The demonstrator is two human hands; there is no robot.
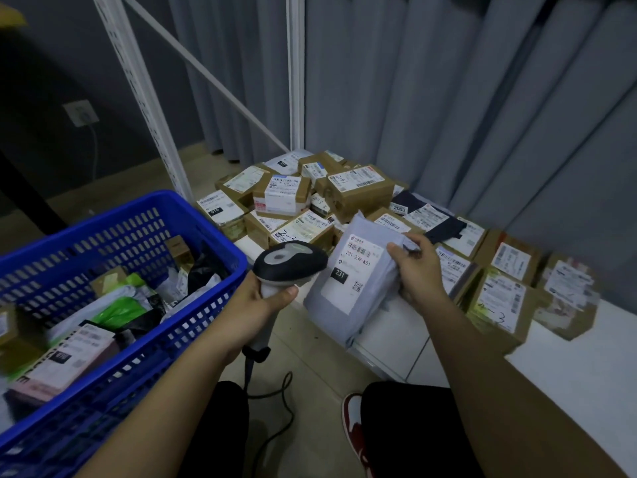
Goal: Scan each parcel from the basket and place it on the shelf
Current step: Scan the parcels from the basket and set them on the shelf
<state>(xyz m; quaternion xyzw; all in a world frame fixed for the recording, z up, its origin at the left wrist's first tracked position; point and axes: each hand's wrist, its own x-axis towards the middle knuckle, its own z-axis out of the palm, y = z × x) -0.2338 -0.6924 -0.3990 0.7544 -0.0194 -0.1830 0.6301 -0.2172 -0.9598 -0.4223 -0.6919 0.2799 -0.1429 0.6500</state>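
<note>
Scanning step in hand. Left grip [265,298] clenched round the handle of the barcode scanner [289,262], head aimed right; right grip [418,270] grasping the grey mailer parcel [355,281] by its edge, label facing up, above the white shelf [568,360]. Best to tilt the label flat toward the scanner, barcode unshaded and thumb clear. Blue basket [144,205] just left, full of parcels.
</note>
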